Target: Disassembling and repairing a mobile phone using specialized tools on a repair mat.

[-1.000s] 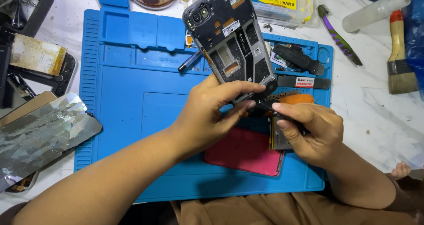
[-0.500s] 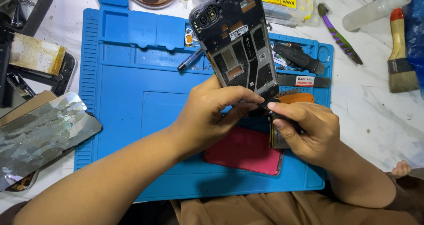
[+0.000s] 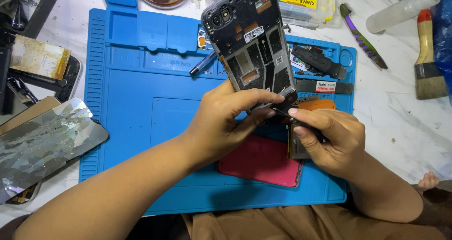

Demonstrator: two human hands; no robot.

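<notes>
The left hand pinches the opened phone frame's lower edge, while just beside that grip the right hand closes thumb and forefinger on a thin dark tool.

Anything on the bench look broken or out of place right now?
Yes. The screen panel lying off the blue mat, at its left edge, is shattered, with cracks all over its glass. The phone frame in the left hand has its back off, insides bare.

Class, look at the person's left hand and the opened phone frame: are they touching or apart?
Touching. The head view shows the left hand wrapped around the lower end of the opened phone frame, its fingers pressed against the frame's edge, holding it up off the blue mat.
</notes>
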